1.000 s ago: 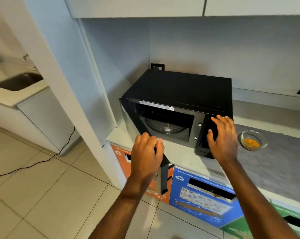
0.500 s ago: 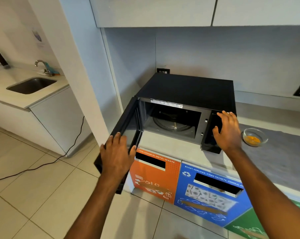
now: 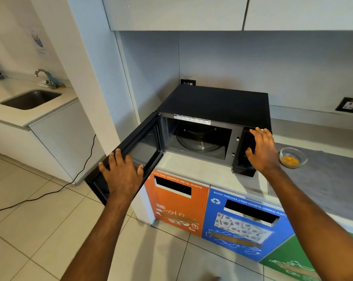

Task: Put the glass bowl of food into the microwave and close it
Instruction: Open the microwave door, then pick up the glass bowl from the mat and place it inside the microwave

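Observation:
A black microwave [image 3: 214, 102] stands on the counter with its door [image 3: 145, 145] swung wide to the left. Inside, the glass turntable [image 3: 200, 140] is bare. My left hand [image 3: 122, 175] grips the door's top outer edge. My right hand [image 3: 261, 151] lies flat, fingers spread, on the control panel at the microwave's right front. The small glass bowl [image 3: 293, 157] with orange-yellow food sits on the grey counter just right of that hand, not touched.
Below the counter [image 3: 333, 179] are orange [image 3: 177, 207], blue [image 3: 242, 224] and green recycling bin fronts. A white pillar [image 3: 86, 78] stands left of the door. A sink [image 3: 31, 99] with a tap lies far left. A black cable [image 3: 50, 193] runs across the tiled floor.
My left hand has pulled the door from half open to fully swung out to the left. My right hand stayed on the control panel. The bowl has not moved.

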Available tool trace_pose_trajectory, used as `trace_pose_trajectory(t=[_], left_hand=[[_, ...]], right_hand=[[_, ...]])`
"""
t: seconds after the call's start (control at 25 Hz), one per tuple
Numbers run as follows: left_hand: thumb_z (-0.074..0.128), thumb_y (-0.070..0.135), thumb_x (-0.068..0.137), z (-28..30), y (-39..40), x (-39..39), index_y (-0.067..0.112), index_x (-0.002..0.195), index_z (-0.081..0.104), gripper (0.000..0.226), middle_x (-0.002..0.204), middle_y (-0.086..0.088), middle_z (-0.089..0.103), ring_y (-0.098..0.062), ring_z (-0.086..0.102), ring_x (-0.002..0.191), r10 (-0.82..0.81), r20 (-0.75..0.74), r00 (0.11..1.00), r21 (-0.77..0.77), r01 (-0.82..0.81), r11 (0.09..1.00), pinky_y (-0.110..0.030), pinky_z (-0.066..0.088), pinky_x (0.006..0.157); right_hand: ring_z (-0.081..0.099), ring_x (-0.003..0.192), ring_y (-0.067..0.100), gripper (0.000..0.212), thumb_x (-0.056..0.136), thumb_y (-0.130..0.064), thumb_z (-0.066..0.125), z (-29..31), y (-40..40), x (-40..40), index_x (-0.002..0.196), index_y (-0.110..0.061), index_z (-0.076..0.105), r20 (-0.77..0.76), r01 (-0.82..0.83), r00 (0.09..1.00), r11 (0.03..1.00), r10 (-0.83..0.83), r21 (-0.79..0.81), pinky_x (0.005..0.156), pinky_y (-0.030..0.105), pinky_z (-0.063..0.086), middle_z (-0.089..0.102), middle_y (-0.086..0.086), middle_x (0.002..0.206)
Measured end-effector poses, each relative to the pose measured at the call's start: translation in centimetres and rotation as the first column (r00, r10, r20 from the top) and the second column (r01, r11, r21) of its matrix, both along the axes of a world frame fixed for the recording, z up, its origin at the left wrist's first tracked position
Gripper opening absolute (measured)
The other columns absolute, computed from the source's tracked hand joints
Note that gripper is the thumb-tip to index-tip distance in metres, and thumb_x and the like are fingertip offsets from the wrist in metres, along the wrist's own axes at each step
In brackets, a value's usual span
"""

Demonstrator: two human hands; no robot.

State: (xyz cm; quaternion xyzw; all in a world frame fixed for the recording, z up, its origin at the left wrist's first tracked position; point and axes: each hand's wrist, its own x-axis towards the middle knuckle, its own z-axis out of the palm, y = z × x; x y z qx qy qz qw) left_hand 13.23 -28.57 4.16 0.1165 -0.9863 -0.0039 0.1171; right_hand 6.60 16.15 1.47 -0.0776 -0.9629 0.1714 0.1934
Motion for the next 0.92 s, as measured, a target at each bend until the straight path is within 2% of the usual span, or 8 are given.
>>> trace_pose_trajectory(t=[0.16, 0.36, 0.44, 0.56, 0.68, 0.8, 0.84, 0.92], left_hand=[[0.052, 0.054, 0.093, -1.0, 1.3, -0.4, 0.017, 0.149, 0.041, 0.068, 0.167, -0.017, 0.019, -0.036, 0.011, 0.156, -0.015, -0.047, 0.999, 0.046, 0.017, 0.999, -0.067, 0.0, 0.12], [0.05, 0.051, 0.094, -5.7, 8.2, -0.3, 0.023, 0.151, 0.039, 0.064, 0.168, -0.008, 0.02, -0.027, 0.016, 0.156, -0.31, 0.021, 0.95, 0.172, 0.303, 0.937, -0.061, -0.002, 0.123], [0.047, 0.055, 0.094, -8.2, 12.5, -0.6, 0.026, 0.152, 0.037, 0.066, 0.168, -0.004, 0.021, -0.023, 0.016, 0.157, -0.428, 0.069, 0.901, 0.288, 0.392, 0.873, -0.056, 0.001, 0.124], [0.051, 0.053, 0.095, -11.2, 20.7, -2.1, 0.024, 0.152, 0.04, 0.064, 0.166, -0.001, 0.028, -0.019, 0.024, 0.154, -0.616, 0.097, 0.782, 0.518, 0.489, 0.702, -0.042, 0.019, 0.126], [0.053, 0.047, 0.099, -13.0, 29.2, -3.7, 0.017, 0.15, 0.044, 0.06, 0.162, -0.001, 0.035, -0.018, 0.027, 0.153, -0.755, 0.157, 0.637, 0.716, 0.453, 0.531, -0.03, 0.023, 0.123], [0.053, 0.046, 0.099, -13.9, 37.7, -5.4, 0.017, 0.15, 0.044, 0.059, 0.158, -0.001, 0.041, -0.017, 0.036, 0.148, -0.789, 0.229, 0.57, 0.802, 0.349, 0.485, -0.028, 0.028, 0.119], [0.053, 0.046, 0.099, -14.1, 40.3, -6.0, 0.018, 0.149, 0.045, 0.059, 0.155, -0.001, 0.045, -0.018, 0.041, 0.144, -0.792, 0.242, 0.561, 0.831, 0.302, 0.468, -0.029, 0.033, 0.116], [0.056, 0.044, 0.098, -14.3, 45.1, -7.1, 0.019, 0.145, 0.049, 0.054, 0.148, -0.004, 0.054, -0.019, 0.052, 0.136, -0.791, 0.246, 0.561, 0.905, 0.158, 0.394, -0.033, 0.044, 0.11]], right_hand=[[0.011, 0.159, 0.028, 0.076, 0.093, -0.024, 0.067, 0.5, 0.3, 0.3, 0.158, -0.024, 0.029, 0.03, -0.032, 0.999, 0.999, 0.032, 0.008, 0.122, 0.056, 0.03, 0.024, 0.002, 0.168], [0.007, 0.159, 0.024, 0.073, 0.093, -0.026, 0.062, -1.2, 0.5, 2.7, 0.158, -0.024, 0.029, -0.063, -0.045, 0.997, 0.999, 0.043, -0.026, 0.123, 0.05, 0.026, 0.018, 0.001, 0.17], [0.011, 0.158, 0.021, 0.07, 0.094, -0.025, 0.061, -3.4, 0.8, 4.4, 0.158, -0.024, 0.03, -0.077, -0.035, 0.997, 0.991, 0.025, -0.133, 0.124, 0.044, 0.023, 0.019, -0.001, 0.17], [0.023, 0.154, 0.017, 0.065, 0.095, -0.023, 0.062, -7.9, 3.8, 6.4, 0.155, -0.021, 0.036, -0.012, 0.012, 1.0, 0.946, -0.016, -0.325, 0.121, 0.034, 0.025, 0.028, 0.0, 0.167], [0.033, 0.147, 0.013, 0.057, 0.095, -0.018, 0.062, -11.2, 8.3, 7.4, 0.149, -0.015, 0.045, 0.083, 0.105, 0.994, 0.879, -0.075, -0.464, 0.116, 0.022, 0.027, 0.039, 0.005, 0.161], [0.042, 0.145, 0.027, 0.052, 0.094, -0.011, 0.063, -12.6, 13.9, 6.6, 0.144, -0.002, 0.05, 0.176, 0.225, 0.972, 0.822, -0.154, -0.522, 0.12, 0.033, 0.033, 0.047, 0.014, 0.154], [0.046, 0.141, 0.03, 0.051, 0.094, -0.008, 0.063, -13.0, 15.9, 6.1, 0.143, 0.001, 0.05, 0.199, 0.278, 0.96, 0.776, -0.199, -0.566, 0.118, 0.037, 0.035, 0.05, 0.017, 0.151], [0.053, 0.127, 0.029, 0.049, 0.095, -0.001, 0.059, -13.1, 19.7, 5.1, 0.142, 0.003, 0.047, 0.251, 0.376, 0.925, 0.584, -0.286, -0.719, 0.107, 0.037, 0.042, 0.052, 0.02, 0.145]])
